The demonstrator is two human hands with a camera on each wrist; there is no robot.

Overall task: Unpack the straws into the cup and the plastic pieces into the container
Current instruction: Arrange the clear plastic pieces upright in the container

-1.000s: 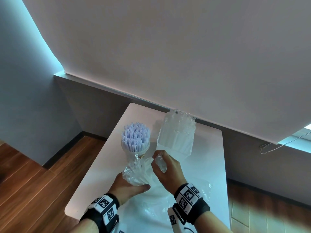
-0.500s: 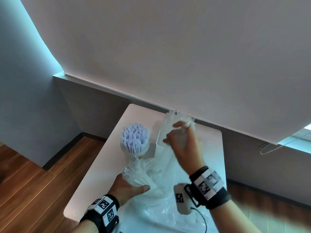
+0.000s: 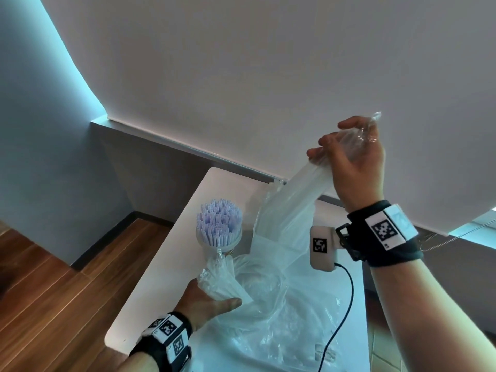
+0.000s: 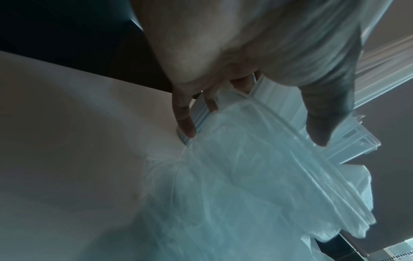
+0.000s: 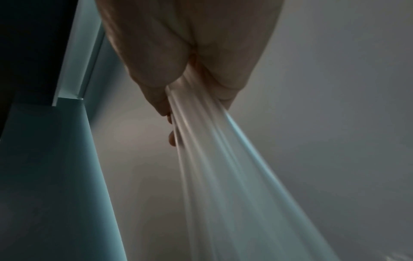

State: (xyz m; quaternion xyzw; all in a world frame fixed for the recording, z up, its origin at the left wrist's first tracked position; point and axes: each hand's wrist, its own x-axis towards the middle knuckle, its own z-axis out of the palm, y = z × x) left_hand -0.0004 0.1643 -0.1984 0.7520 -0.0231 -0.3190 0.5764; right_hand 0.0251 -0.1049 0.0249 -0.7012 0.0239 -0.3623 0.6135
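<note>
A cup (image 3: pixel 218 244) packed with pale lilac straws (image 3: pixel 218 218) stands on the white table (image 3: pixel 161 285). My left hand (image 3: pixel 214 296) grips a bunched clear bag (image 3: pixel 268 304) low on the table, thumb on top; its fingers (image 4: pixel 185 121) show in the left wrist view. My right hand (image 3: pixel 346 146) is raised high and grips a long clear plastic wrapper (image 3: pixel 298 200), pulled taut up from the bag. The right wrist view shows that wrapper (image 5: pixel 212 159) running out of the fist (image 5: pixel 194 106). The container (image 3: pixel 276 183) is mostly hidden behind the wrapper.
The table is narrow, with its left edge and wooden floor (image 3: pixel 53 304) close to my left hand. A wall and a grey ledge (image 3: pixel 166 140) lie behind it. A black cable (image 3: pixel 346 299) hangs from the right wrist camera over the bag.
My right hand has risen from the bag, past the container, to well above the table, drawing the clear wrapper up with it. The left hand has stayed in place holding the bag.
</note>
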